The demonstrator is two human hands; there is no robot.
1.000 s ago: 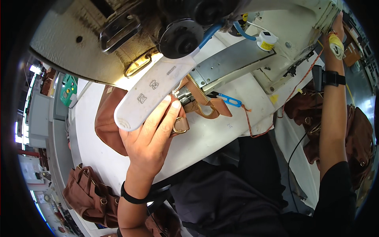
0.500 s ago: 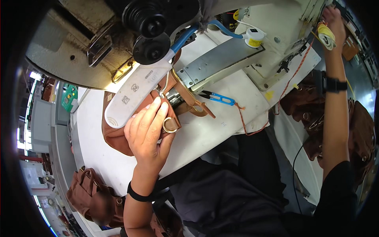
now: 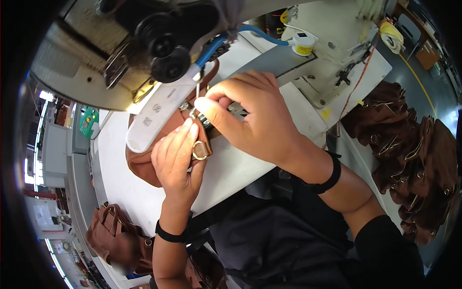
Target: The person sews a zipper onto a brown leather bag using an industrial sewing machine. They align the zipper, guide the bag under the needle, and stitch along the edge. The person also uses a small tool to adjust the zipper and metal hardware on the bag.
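A brown leather bag [image 3: 143, 166] sits under the head of a sewing machine [image 3: 79, 53], around its presser foot [image 3: 193, 113]. My left hand [image 3: 174, 156] grips the bag's edge, fingers pressed along the leather and thumb beside a tab with a gold D-ring [image 3: 200, 150]. My right hand [image 3: 257, 115] reaches across to the needle area, thumb and forefinger closed together just beside the presser foot. What they pinch, if anything, is too small or hidden to name. The right hand covers much of the machine's arm and the zipper edge.
A long pale guard [image 3: 159, 113] slants over the bag. Brown bags [image 3: 404, 168] are heaped at the right, and another brown bag [image 3: 113, 236] lies at lower left. An orange cord [image 3: 355, 91] hangs by the white worktable [image 3: 231, 168].
My right hand has come from the far upper right to the needle area. It now hides the blue thread snips. My left hand stays on the bag, shifted slightly left.
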